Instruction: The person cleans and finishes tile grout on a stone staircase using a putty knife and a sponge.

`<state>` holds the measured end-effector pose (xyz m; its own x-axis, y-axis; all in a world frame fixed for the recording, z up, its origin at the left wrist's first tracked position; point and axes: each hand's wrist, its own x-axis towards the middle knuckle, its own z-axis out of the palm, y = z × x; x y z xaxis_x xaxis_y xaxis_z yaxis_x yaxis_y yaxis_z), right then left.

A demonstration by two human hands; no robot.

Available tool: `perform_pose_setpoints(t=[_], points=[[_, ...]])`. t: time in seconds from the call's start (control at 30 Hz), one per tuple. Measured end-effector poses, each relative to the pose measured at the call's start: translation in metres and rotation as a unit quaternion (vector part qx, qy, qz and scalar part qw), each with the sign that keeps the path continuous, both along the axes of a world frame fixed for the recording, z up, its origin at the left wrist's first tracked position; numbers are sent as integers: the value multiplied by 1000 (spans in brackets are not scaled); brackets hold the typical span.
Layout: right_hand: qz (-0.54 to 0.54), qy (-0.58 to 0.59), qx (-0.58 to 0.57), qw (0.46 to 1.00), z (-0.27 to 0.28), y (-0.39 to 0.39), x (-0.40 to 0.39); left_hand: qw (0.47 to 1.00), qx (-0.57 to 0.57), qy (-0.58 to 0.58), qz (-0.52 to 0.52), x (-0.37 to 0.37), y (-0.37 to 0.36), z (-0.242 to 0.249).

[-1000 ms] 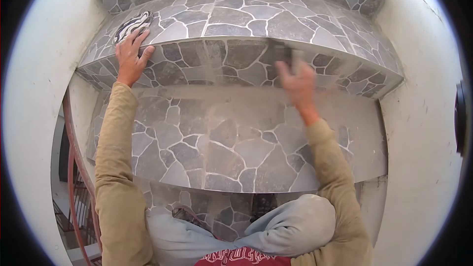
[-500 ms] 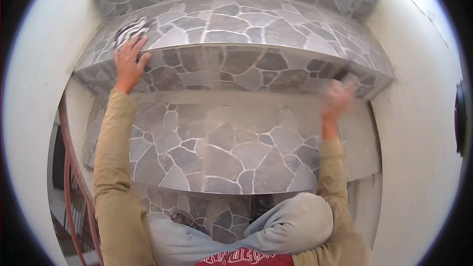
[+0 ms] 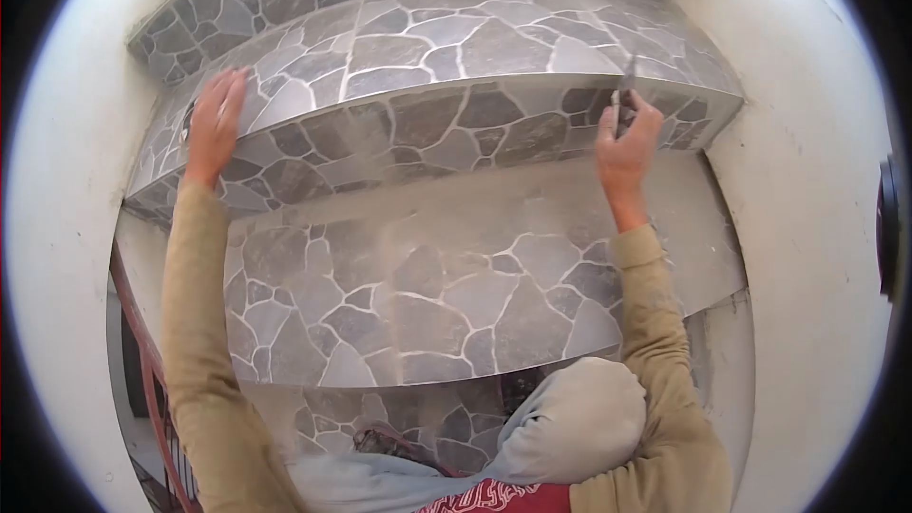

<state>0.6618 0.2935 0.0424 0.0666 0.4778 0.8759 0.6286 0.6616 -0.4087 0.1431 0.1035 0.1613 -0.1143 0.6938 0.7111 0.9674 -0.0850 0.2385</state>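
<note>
While kneeling on tiled stairs, a person is pinching a small flat scraper-like tool [image 3: 622,100] in the right hand [image 3: 627,147], fingers closing around it against the step edge [image 3: 475,85]. It is looking thin, stiff and light, best gripped by its lower end. Far along that edge, the left hand [image 3: 214,123] is resting flat, fingers spreading open.

Both arms reach up and forward in tan sleeves. The left hand [image 3: 215,119] lies flat, fingers together, palm down on the nosing of the upper step [image 3: 456,85]. The right hand [image 3: 627,142] is raised against that step's face near its right end, fingers curled closed
</note>
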Motion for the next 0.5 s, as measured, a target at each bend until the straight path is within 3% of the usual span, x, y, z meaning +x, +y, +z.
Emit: perform_pose_setpoints(t=[0.07,0.13,0.17,0.23,0.37,0.5], points=[[36,13,-32,999,2,1,-8,995,-58,75,-15,-17,39,5],[-54,-49,-30,997,4,4,-14,978,-153,144,-13,-32,66,-5],[-45,-48,-47,997,7,2,-17,974,-172,145,-8,-33,69,-7],[-62,-57,-61,995,15,-4,-18,963,-245,52,-101,-34,74,-5],[-43,-25,-139,989,24,-12,-12,952,-287,65,-84,-34,62,-3],[-90,-39,-177,979,44,-10,1,924,-304,146,-178,-27,63,10]])
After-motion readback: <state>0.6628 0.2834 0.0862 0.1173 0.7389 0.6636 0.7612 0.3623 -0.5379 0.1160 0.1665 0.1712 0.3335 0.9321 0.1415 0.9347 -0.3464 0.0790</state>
